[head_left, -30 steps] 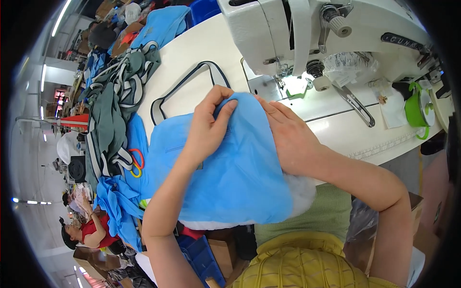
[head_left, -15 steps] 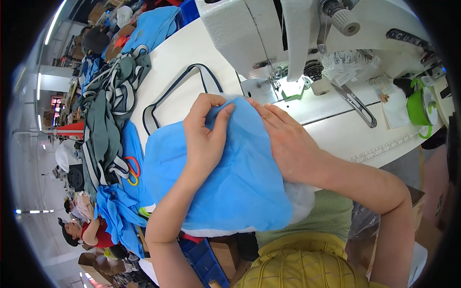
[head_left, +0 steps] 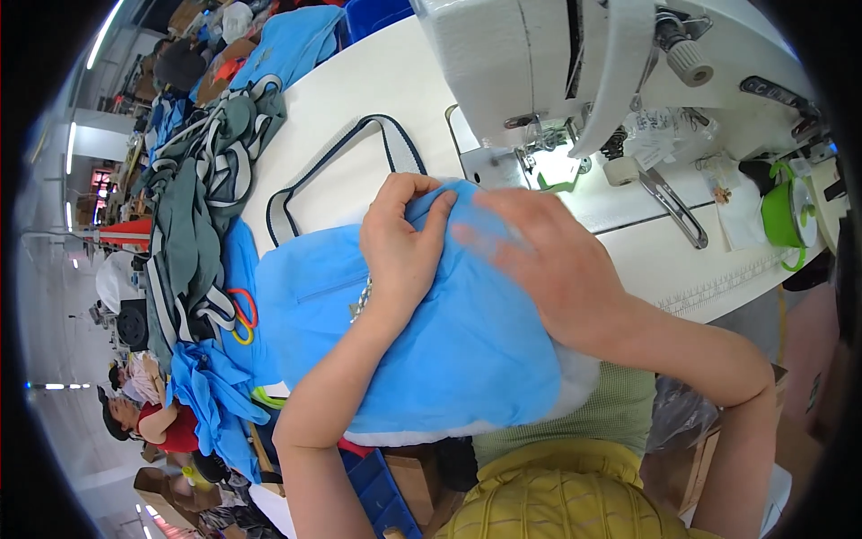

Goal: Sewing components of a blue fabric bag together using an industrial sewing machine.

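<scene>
Across the front of the bench point(head_left: 359, 81), head view: blue cloth point(head_left: 458, 350) lies before the sewing machine point(head_left: 494, 72). Left hand point(head_left: 400, 242) pinches its upper edge between thumb and fingers; right hand point(head_left: 575, 278), motion-blurred, is at its right side, grip indeterminable.

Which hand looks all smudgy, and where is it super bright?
In the head view, the right hand is blurry, while the left hand looks sharper; also in the head view, white glare shines on the work area under the sewing machine; the head view's corners are black.
</scene>
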The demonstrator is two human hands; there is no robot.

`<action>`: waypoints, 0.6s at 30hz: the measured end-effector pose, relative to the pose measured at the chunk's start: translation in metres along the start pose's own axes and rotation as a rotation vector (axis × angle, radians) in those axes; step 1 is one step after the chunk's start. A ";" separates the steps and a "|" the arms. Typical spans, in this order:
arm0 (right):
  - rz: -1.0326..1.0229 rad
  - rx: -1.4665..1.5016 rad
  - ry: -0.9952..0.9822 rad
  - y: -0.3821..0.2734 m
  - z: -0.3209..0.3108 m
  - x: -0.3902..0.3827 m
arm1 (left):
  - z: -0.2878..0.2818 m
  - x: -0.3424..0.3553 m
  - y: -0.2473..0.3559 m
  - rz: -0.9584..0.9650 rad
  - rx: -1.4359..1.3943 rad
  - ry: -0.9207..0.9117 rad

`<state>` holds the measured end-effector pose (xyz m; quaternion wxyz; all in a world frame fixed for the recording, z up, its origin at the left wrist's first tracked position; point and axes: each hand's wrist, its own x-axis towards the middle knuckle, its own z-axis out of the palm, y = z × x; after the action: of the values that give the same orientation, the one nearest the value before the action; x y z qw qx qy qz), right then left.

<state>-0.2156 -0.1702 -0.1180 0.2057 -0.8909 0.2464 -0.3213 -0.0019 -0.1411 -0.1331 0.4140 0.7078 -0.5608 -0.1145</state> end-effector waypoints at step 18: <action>-0.171 -0.187 -0.032 0.004 0.005 -0.018 | -0.009 0.011 0.013 -0.072 0.143 -0.104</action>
<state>-0.2258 -0.1623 -0.1324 0.0973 -0.9289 0.1952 -0.2992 -0.0014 -0.1470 -0.1152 0.3283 0.7482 -0.5627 -0.1255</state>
